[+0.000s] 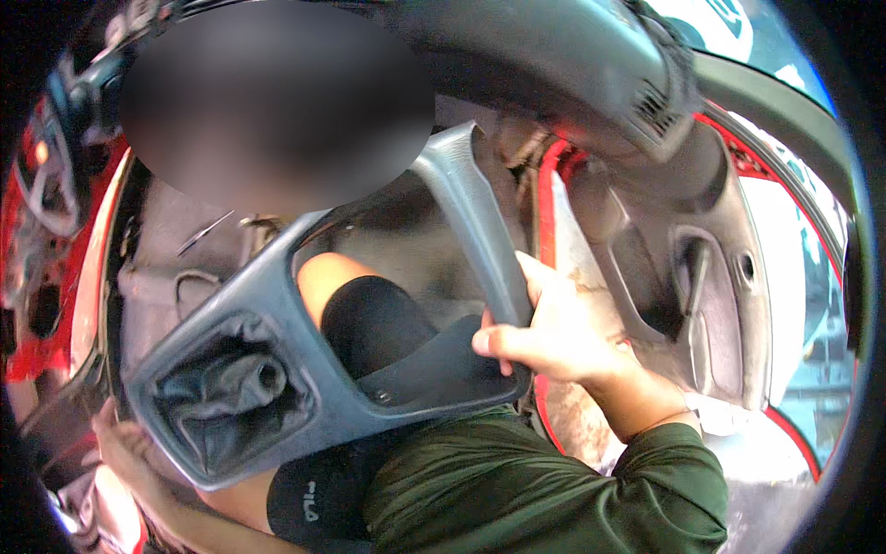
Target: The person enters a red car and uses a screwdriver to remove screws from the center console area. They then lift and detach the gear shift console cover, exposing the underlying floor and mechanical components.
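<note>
A grey plastic centre console trim (277, 268) is held tilted above my lap, with a large opening through its frame. At its lower left corner a dark, wrinkled gear shift boot (231, 392) fills a square recess, with a round hole in the boot's top. My right hand (549, 323) is closed around the trim's right side rail, thumb on the near face. By the lower left edge is my left hand (125, 448), holding the trim at that corner; its fingers are partly hidden.
I sit inside a stripped car. A grey dashboard (554, 65) spans the top, and an open door with a grey inner panel (692, 277) is at right. Red bodywork (28, 277) shows at left. Loose wiring (198, 282) lies on the floor. A blurred patch hides the upper left.
</note>
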